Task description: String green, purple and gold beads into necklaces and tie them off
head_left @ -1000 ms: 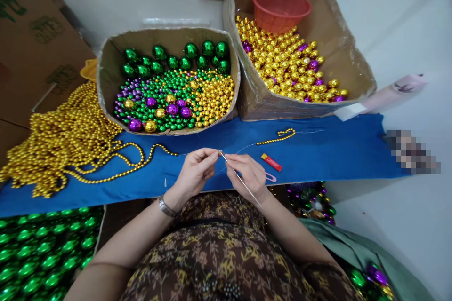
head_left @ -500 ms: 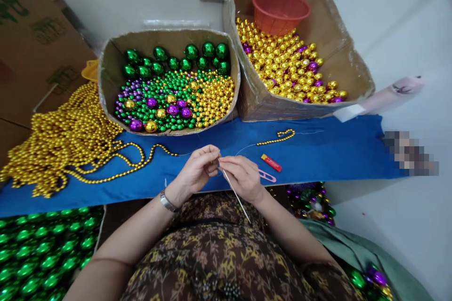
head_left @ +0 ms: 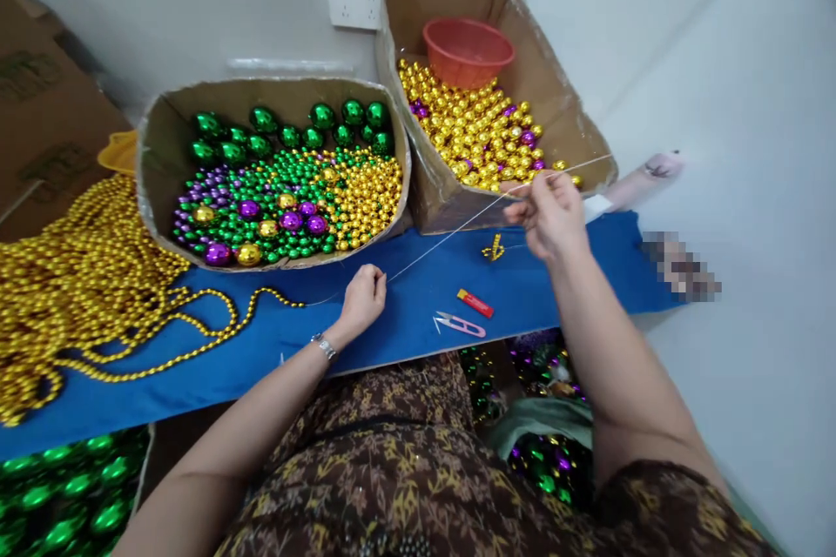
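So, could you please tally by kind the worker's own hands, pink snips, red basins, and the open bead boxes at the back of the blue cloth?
Hands: 2
Pink snips: 1
Red basins: 1
Open bead boxes: 2
Total: 6

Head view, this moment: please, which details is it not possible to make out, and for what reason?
In the head view:
- Left hand: its exact grip on the thread, hidden by the hand itself.
- Pale line beyond the right hand: too thin to tell what it is.
- Heap of gold bead strands: cut off by the left edge.
- Red and yellow stick: any print is too small.
- Patch at right: blurred by pixelation.
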The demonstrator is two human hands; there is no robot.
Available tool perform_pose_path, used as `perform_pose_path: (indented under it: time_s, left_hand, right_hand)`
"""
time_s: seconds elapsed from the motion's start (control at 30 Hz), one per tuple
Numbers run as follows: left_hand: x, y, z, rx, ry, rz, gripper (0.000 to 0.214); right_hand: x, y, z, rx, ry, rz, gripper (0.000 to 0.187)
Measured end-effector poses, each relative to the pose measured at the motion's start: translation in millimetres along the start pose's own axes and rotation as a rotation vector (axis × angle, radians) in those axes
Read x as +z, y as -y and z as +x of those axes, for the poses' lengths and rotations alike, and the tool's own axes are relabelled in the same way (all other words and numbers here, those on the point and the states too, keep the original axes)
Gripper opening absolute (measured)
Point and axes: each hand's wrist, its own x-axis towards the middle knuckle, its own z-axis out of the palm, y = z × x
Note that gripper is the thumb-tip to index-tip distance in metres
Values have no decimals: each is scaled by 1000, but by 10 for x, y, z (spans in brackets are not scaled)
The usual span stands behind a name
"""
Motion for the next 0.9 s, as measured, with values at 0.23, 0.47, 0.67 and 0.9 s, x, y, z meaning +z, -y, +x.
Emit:
perform_pose_path:
  time_s: [0.23, 0.47, 0.67, 0.9]
  left_hand:
    - [403, -367, 195, 106, 113, -21, 13]
    - [319, -393, 205, 78, 132, -70, 12]
    - [137, -426, 202, 60, 143, -147, 11]
    - [-121, -524, 151, 158, 209, -114, 17]
  right_hand:
    - [-379, 627, 700, 118, -376, -83, 20]
    - [-11, 818, 351, -62, -141, -221, 6]
    - [180, 910, 300, -367, 30, -334, 22]
    - [438, 1102, 143, -544, 118, -253, 24]
